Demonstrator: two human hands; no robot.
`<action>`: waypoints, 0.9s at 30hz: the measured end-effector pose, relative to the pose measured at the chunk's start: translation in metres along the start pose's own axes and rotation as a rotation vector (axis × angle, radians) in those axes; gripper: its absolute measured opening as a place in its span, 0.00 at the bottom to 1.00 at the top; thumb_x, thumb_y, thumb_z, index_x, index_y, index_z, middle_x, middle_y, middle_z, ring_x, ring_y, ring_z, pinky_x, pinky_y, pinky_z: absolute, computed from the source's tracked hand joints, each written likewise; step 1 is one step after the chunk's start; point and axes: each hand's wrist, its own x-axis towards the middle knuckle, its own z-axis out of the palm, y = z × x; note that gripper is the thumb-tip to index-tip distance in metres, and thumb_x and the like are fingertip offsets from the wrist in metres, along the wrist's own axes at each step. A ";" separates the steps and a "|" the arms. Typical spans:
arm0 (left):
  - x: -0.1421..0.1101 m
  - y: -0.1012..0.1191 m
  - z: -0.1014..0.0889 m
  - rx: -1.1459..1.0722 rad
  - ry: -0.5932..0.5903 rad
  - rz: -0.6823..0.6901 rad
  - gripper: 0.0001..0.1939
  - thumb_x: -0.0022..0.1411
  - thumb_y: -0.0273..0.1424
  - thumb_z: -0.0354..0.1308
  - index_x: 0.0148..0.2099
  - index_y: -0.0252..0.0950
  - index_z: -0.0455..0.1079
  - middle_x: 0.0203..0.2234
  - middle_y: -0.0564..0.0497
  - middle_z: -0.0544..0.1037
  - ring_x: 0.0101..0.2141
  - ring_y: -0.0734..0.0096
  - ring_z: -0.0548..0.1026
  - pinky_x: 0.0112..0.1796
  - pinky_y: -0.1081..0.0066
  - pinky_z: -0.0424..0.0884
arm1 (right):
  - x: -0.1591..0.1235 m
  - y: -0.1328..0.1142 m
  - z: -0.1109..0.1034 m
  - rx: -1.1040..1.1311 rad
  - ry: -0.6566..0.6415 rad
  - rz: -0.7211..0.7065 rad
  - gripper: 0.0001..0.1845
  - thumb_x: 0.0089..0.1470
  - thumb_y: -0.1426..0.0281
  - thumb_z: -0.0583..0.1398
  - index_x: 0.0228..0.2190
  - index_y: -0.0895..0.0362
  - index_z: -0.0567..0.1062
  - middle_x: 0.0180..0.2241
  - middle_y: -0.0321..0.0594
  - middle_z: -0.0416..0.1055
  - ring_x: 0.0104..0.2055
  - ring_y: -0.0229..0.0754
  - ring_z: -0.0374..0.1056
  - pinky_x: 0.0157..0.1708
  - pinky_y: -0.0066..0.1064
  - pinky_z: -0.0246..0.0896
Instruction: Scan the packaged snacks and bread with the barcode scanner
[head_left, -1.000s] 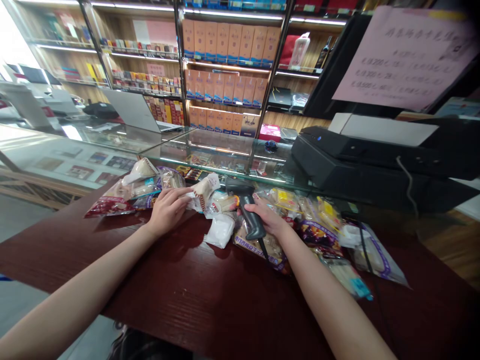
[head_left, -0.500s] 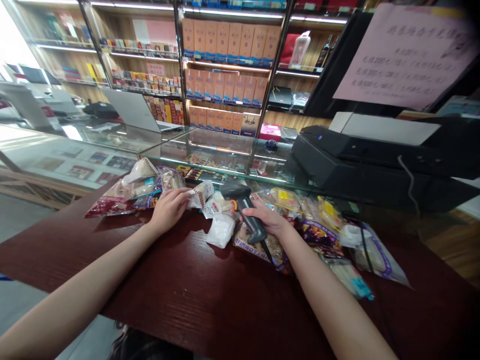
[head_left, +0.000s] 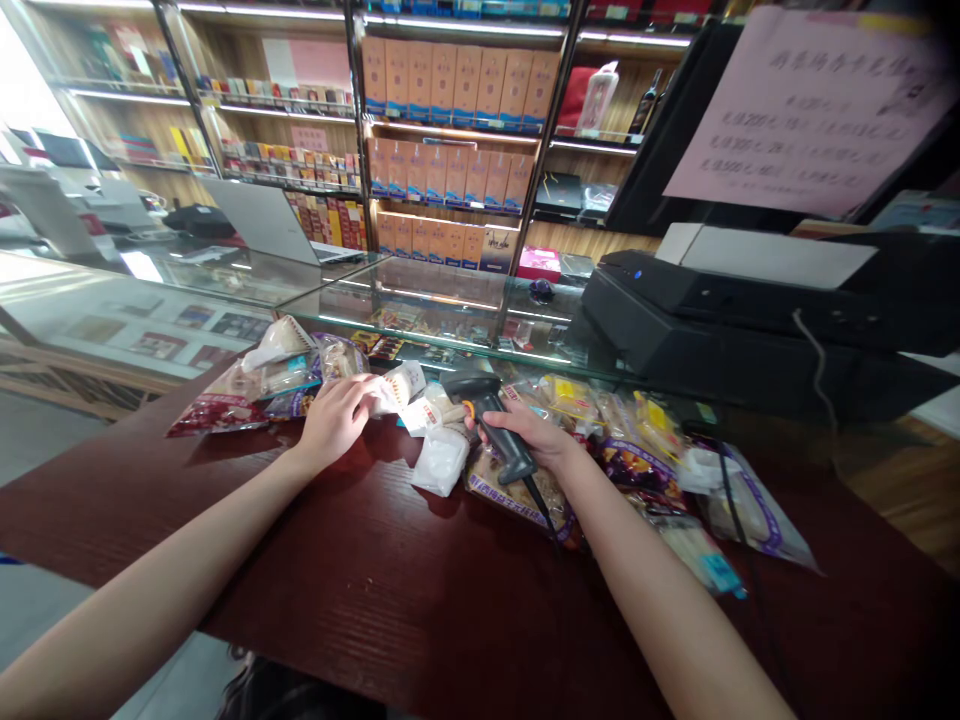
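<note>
My right hand is wrapped round the grip of a dark barcode scanner, whose head points left. My left hand pinches the near end of a small white wrapped food packet with printed marks. Between the hands lie another white packet with red print and a plain white packet. Under the scanner rests a clear bag of bread with purple lettering. Several bagged foods are heaped just left of my left hand.
More bagged foods lie right of the scanner on the dark red wooden table. A glass display counter runs behind, with a laptop on it. A black printer stands at right; a black cable hangs near it.
The scanner and my right hand have shifted very slightly. My left hand keeps the white packet, turned a little, in nearly the same place.
</note>
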 end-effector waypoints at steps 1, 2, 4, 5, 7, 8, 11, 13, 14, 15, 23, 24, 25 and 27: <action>0.000 0.000 0.000 -0.005 0.001 -0.001 0.15 0.63 0.23 0.52 0.52 0.37 0.69 0.46 0.45 0.79 0.46 0.58 0.75 0.48 0.61 0.70 | 0.000 0.000 0.000 0.000 -0.001 -0.004 0.21 0.46 0.59 0.68 0.39 0.58 0.74 0.27 0.38 0.73 0.27 0.34 0.66 0.24 0.23 0.63; 0.000 0.001 0.000 -0.010 0.001 0.000 0.16 0.63 0.23 0.52 0.52 0.37 0.69 0.47 0.45 0.79 0.46 0.58 0.75 0.48 0.61 0.70 | -0.001 0.000 0.000 -0.002 -0.005 -0.009 0.20 0.46 0.59 0.67 0.38 0.58 0.74 0.27 0.38 0.73 0.27 0.34 0.66 0.24 0.23 0.63; 0.000 0.001 0.000 -0.018 -0.001 0.000 0.15 0.63 0.24 0.53 0.52 0.37 0.69 0.47 0.45 0.79 0.46 0.57 0.76 0.48 0.60 0.70 | -0.001 -0.001 -0.001 -0.008 0.004 -0.010 0.19 0.47 0.59 0.67 0.36 0.59 0.75 0.26 0.37 0.73 0.26 0.33 0.66 0.24 0.23 0.63; 0.000 0.000 -0.001 -0.022 -0.002 0.001 0.14 0.64 0.24 0.53 0.50 0.37 0.69 0.47 0.45 0.79 0.46 0.57 0.76 0.47 0.60 0.70 | -0.001 -0.001 -0.001 -0.009 0.021 -0.005 0.18 0.47 0.59 0.67 0.35 0.59 0.75 0.26 0.37 0.73 0.25 0.33 0.66 0.24 0.23 0.62; 0.000 0.000 -0.001 -0.037 0.004 0.000 0.10 0.64 0.25 0.53 0.47 0.38 0.69 0.47 0.45 0.79 0.46 0.58 0.76 0.47 0.61 0.70 | -0.001 0.000 -0.001 -0.009 0.054 0.002 0.18 0.47 0.58 0.67 0.34 0.59 0.75 0.27 0.38 0.73 0.25 0.33 0.66 0.23 0.23 0.62; 0.000 -0.001 -0.001 -0.050 0.011 -0.002 0.08 0.64 0.25 0.54 0.45 0.38 0.69 0.47 0.46 0.79 0.45 0.59 0.76 0.46 0.61 0.70 | -0.001 0.000 -0.002 -0.009 0.057 -0.003 0.18 0.47 0.58 0.67 0.34 0.59 0.75 0.27 0.38 0.73 0.25 0.33 0.66 0.23 0.23 0.62; 0.001 -0.002 -0.003 -0.110 0.054 -0.007 0.06 0.64 0.25 0.55 0.43 0.39 0.67 0.47 0.46 0.78 0.45 0.61 0.77 0.44 0.63 0.71 | -0.001 0.001 -0.002 -0.004 0.020 -0.045 0.18 0.48 0.60 0.67 0.38 0.57 0.75 0.27 0.37 0.73 0.26 0.34 0.66 0.25 0.24 0.63; 0.001 -0.003 -0.005 -0.160 0.102 0.000 0.07 0.63 0.24 0.55 0.43 0.39 0.65 0.49 0.44 0.77 0.47 0.61 0.76 0.46 0.63 0.71 | -0.001 0.002 -0.003 0.004 0.003 -0.069 0.19 0.49 0.60 0.67 0.41 0.56 0.74 0.26 0.36 0.72 0.26 0.34 0.66 0.25 0.24 0.62; 0.001 -0.003 -0.005 -0.183 0.124 0.002 0.08 0.63 0.23 0.56 0.43 0.39 0.65 0.50 0.43 0.77 0.49 0.61 0.76 0.47 0.63 0.71 | -0.001 0.003 -0.004 0.006 0.000 -0.078 0.20 0.49 0.60 0.67 0.42 0.56 0.74 0.26 0.36 0.72 0.26 0.34 0.65 0.25 0.24 0.62; 0.001 -0.003 -0.006 -0.201 0.141 0.002 0.08 0.62 0.23 0.56 0.43 0.39 0.64 0.51 0.43 0.76 0.50 0.61 0.75 0.47 0.62 0.71 | -0.001 0.003 -0.004 0.005 -0.006 -0.085 0.20 0.49 0.60 0.67 0.42 0.56 0.74 0.26 0.36 0.72 0.26 0.34 0.66 0.25 0.24 0.62; 0.001 -0.004 -0.007 -0.226 0.135 -0.029 0.07 0.62 0.23 0.55 0.39 0.40 0.61 0.50 0.42 0.77 0.50 0.62 0.76 0.47 0.61 0.73 | -0.002 0.005 -0.006 -0.005 0.022 -0.065 0.21 0.47 0.59 0.67 0.41 0.57 0.74 0.27 0.37 0.73 0.26 0.34 0.66 0.23 0.24 0.61; 0.001 -0.004 -0.007 -0.228 0.140 -0.027 0.08 0.62 0.22 0.55 0.39 0.40 0.61 0.50 0.42 0.77 0.50 0.61 0.76 0.47 0.61 0.73 | -0.002 0.004 -0.005 -0.005 0.020 -0.066 0.21 0.47 0.59 0.67 0.41 0.57 0.74 0.27 0.37 0.73 0.26 0.35 0.66 0.23 0.24 0.62; 0.001 -0.004 -0.007 -0.230 0.144 -0.025 0.08 0.61 0.22 0.56 0.38 0.40 0.61 0.50 0.42 0.77 0.50 0.61 0.76 0.47 0.61 0.73 | -0.002 0.004 -0.004 -0.006 0.013 -0.070 0.21 0.47 0.59 0.67 0.41 0.57 0.73 0.27 0.36 0.73 0.26 0.35 0.66 0.24 0.24 0.62; 0.001 -0.005 -0.008 -0.231 0.145 -0.030 0.08 0.61 0.22 0.56 0.38 0.40 0.61 0.51 0.42 0.77 0.51 0.61 0.76 0.48 0.61 0.73 | -0.003 0.002 -0.003 -0.009 -0.006 -0.083 0.21 0.48 0.59 0.67 0.42 0.56 0.73 0.26 0.36 0.72 0.26 0.35 0.66 0.25 0.25 0.63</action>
